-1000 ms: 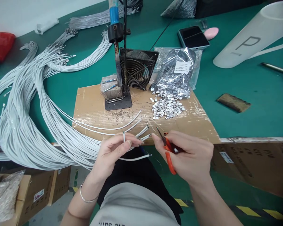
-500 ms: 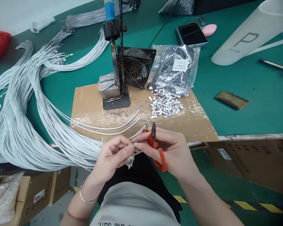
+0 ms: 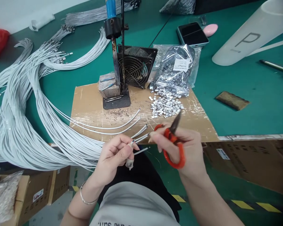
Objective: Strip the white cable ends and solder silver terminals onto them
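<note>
Between the thumb and forefinger of my left hand [image 3: 115, 154] is the end of a white cable [image 3: 132, 143], with a small dark tip showing. A crumpled translucent piece [image 3: 129, 164] hangs below those fingers; what it is I cannot tell. My right hand [image 3: 186, 142] is closed around orange-handled scissors [image 3: 182, 155], their dark blades pointing up and away. Its thumb and forefinger are pinched together, and no clear object shows between them. Several more white cable ends [image 3: 141, 138] lie between the hands, joined to a thick bundle of white cables [image 3: 47, 131] on the left.
Cardboard [image 3: 87, 100] covers the table's front. On it stand a soldering iron stand [image 3: 115, 102], a black fan [image 3: 134, 70] and a pile of small white connectors [image 3: 166, 105] spilling from a silver bag [image 3: 174, 72]. Farther right are a phone [image 3: 192, 34], white jug [image 3: 242, 40] and brown block [image 3: 232, 100].
My right hand has moved right, away from my left, carrying the scissors and turning their blades rightward. My left hand stays nearly in place; the cable tip in it now shows.
</note>
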Motion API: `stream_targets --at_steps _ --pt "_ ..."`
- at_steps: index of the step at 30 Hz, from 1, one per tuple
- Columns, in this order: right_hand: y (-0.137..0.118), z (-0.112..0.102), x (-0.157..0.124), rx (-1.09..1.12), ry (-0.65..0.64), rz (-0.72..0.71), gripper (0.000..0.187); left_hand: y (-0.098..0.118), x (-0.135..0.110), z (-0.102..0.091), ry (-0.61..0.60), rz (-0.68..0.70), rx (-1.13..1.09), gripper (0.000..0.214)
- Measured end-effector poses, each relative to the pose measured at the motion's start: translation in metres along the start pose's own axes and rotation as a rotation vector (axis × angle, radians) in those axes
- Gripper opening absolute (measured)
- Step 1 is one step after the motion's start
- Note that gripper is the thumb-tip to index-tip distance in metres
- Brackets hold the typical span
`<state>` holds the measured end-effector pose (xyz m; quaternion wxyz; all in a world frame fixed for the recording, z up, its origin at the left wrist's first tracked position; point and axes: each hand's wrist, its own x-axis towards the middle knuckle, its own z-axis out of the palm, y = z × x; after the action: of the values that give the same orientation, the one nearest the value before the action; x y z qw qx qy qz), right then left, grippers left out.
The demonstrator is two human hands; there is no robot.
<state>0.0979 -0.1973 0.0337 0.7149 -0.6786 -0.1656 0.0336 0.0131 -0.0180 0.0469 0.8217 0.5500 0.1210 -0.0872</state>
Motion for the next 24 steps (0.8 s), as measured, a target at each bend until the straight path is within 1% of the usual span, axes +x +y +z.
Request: stream_targets --at_steps 4,7,10,13,16,21,24 --pt "0.000 -0.001 -0.007 -0.196 -0.194 -0.075 0.033 0.003 0.000 0.000 -0.015 0.032 -0.003 0.027" --pt "0.001 -0.004 -0.010 -0.350 -0.254 -0.131 0.037 0.001 -0.001 -0.003 -0.019 0.031 0.001 0.026" --pt "0.001 -0.007 -0.010 -0.439 -0.313 -0.151 0.033 -0.002 -0.002 -0.005 -0.029 0.044 -0.008 0.021" --pt "0.001 -0.009 -0.011 -0.501 -0.346 -0.140 0.026 -0.006 -0.002 -0.006 -0.054 0.109 -0.009 0.017" --pt "0.001 -0.010 -0.012 -0.517 -0.362 -0.140 0.025 -0.008 -0.001 -0.007 -0.064 0.156 0.023 0.013" --pt "-0.001 -0.012 -0.010 -0.526 -0.374 -0.170 0.029 -0.008 -0.001 -0.007 -0.028 0.164 0.065 0.014" --pt "-0.002 -0.014 -0.008 -0.531 -0.398 -0.176 0.030 -0.008 -0.001 -0.007 -0.038 0.161 0.066 0.015"
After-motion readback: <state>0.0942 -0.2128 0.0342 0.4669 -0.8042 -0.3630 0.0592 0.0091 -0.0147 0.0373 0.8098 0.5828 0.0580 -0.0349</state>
